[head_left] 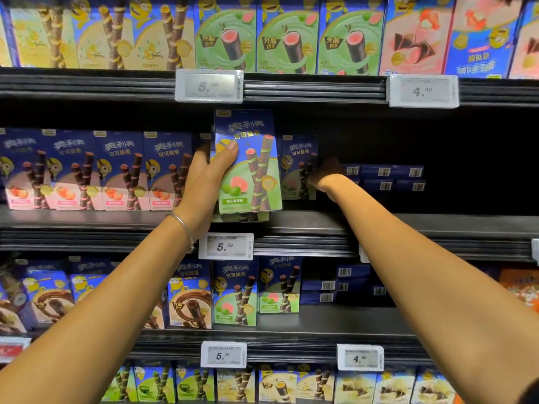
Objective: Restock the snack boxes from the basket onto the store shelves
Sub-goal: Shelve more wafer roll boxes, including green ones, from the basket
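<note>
Three shelf levels in shot, all packed with snack boxes; working the middle shelf (pixel 408 225), the one carrying the 5.39 price tag (pixel 226 246). Up and left of that tag, a full row of navy-and-pink boxes (pixel 87 170), standing upright. Up and right of it, a dark gap, with navy boxes laid flat (pixel 382 176) at the back, barcodes facing out.

Mid-placement, by the look of things. Holding the green snack box (pixel 248 161) straight above the tag, upright, front face out, bottom edge just over the shelf lip. Next, probably: ease it back and down beside its twin, square it to the front row, let go. Calls for a level set-down so as not to tip the neighbour.

Looks navy on top and green below, printed with two striped cocoa rolls and cut pink-fleshed fruit. Corners crisp, no dents to see.

Left grip (pixel 204 182) wrapped round the box's left edge, thumb across the front panel. Right grip (pixel 323 176) deep in the shadow up and right of the tag, just beside a matching upright box (pixel 299 167). Too dark to tell whether closed on anything or loose. Thin bangle (pixel 183 225) on the left wrist. No sign of the basket.
</note>
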The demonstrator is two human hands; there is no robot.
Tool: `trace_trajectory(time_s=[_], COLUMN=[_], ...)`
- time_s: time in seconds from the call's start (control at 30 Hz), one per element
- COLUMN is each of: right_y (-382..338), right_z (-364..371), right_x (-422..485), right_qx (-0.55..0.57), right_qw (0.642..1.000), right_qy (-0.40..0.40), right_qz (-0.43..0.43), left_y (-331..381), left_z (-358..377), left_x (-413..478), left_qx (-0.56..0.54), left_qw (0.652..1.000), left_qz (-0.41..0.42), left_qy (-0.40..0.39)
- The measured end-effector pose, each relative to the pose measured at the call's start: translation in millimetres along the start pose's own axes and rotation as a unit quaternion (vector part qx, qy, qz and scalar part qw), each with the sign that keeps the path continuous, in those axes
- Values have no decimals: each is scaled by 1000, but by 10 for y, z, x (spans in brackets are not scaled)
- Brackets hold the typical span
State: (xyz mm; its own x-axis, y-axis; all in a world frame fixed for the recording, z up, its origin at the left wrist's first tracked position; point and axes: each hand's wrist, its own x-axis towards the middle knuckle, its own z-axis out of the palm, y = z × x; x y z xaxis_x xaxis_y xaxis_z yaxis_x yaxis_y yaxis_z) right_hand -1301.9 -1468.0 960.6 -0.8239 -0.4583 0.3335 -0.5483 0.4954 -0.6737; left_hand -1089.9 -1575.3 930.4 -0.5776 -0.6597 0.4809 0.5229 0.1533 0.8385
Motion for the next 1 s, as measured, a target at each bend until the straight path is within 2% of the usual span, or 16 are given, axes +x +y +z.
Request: trace_trajectory(time_s=[0.1, 0.17, 0.27, 0.33, 0.43, 0.53, 0.7, 0.83, 0.9, 1.0], right_y=[-113, -218, -326, -398, -418, -418, -412, -367, -310, -155], right_z=[-17, -46, -64, -100, -117, -135, -187, -262, -324, -438], right_x=[-81, -198, -425, -606, -775, -881, -920, -920, -887, -765], right_qx=[38, 129, 284, 342, 340, 323, 334, 332, 319, 322], right_qw=[999, 992, 958, 939, 933, 934, 930, 931, 936, 941], right_qy=[10, -6, 31, 1, -90, -137, -129, -123, -109, -72], right_qz=[14, 5, -23, -37, -74, -72, -84, -93, -99, -75], left_y=[-15, -21, -21, -16, 0, -12, 20, -40, -57, -40], left_z=[16, 33, 48, 50, 51, 31, 41, 5, -36, -129], left_x=[-4, -2, -8, -12, -28, -28, 26, 62, 61, 78], left_qx=[-1, 0, 0, -3, -7, -1, 62, 118, 160, 164], left_qw=[1000, 1000, 1000, 1000, 1000, 1000, 996, 987, 978, 975], left_qz=[-10, -11, -7, -2, 13, 29, 35, 74, 101, 117], left_qy=[7, 7, 3, 3, 5, 4, 51, 74, 86, 91])
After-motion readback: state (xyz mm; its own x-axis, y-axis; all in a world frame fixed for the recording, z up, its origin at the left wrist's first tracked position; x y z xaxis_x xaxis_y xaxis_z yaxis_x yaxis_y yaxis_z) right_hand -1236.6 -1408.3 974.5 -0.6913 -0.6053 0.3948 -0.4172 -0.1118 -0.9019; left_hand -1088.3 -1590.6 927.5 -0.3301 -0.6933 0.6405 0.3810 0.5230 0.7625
